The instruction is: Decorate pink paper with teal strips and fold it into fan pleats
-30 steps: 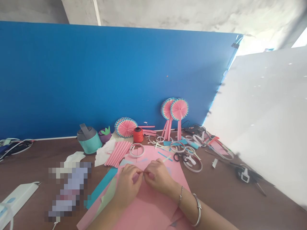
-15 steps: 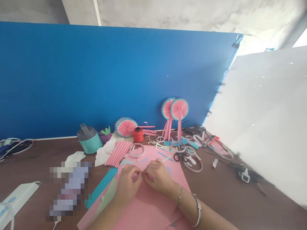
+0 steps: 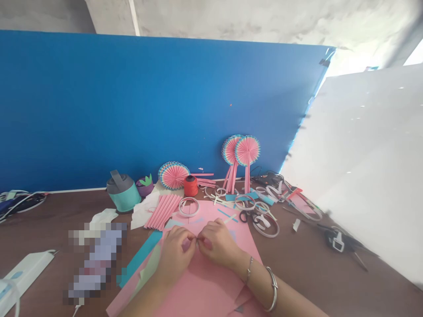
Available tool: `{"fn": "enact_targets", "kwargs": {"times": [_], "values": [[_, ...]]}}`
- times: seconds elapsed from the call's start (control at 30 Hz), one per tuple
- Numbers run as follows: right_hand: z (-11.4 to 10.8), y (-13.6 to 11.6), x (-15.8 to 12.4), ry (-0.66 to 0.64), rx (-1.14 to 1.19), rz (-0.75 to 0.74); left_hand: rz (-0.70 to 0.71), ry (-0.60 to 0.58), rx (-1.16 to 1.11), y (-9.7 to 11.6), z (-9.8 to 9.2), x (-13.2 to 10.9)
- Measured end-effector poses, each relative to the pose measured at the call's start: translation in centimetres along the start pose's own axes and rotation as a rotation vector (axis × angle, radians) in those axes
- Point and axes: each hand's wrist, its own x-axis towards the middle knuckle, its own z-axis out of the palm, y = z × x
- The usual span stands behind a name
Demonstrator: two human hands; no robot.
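Both hands meet fingertip to fingertip above a large pink sheet [image 3: 211, 288]. My left hand [image 3: 178, 248] is closed in a pinch, and so is my right hand [image 3: 216, 242]. Whatever lies between the fingertips is too small to make out. Just beyond them a roll of tape [image 3: 189, 214] lies on the pink paper, with pleated pink paper [image 3: 163, 212] to its left. Black-handled scissors [image 3: 243, 216] rest to the right of my right hand, beside more tape rolls [image 3: 277, 229].
Two pink paper fans [image 3: 247, 150] lean against the blue partition. A folded-out pink rosette [image 3: 174, 176], a red thread spool [image 3: 191, 186] and a teal container [image 3: 124, 196] stand at the back. A white power strip [image 3: 24, 279] lies left, cables [image 3: 337, 240] right.
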Motion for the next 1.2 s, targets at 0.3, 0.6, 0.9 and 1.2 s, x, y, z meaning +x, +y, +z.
{"fn": "enact_targets", "kwargs": {"times": [0.3, 0.6, 0.9, 1.2], "values": [[0.8, 0.3, 0.0, 0.011, -0.066, -0.024, -0.032, 0.023, -0.038, -0.1, 0.4, 0.0], [0.0, 0.0, 0.1, 0.061, 0.051, 0.033, -0.104, 0.055, -0.085, -0.7, 0.4, 0.3], [0.0, 0.0, 0.2, 0.047, 0.106, 0.082, -0.015, -0.012, -0.059, -0.3, 0.2, 0.0], [0.5, 0.3, 0.0, 0.019, 0.056, 0.036, 0.184, -0.053, 0.17, 0.0, -0.4, 0.1]]}}
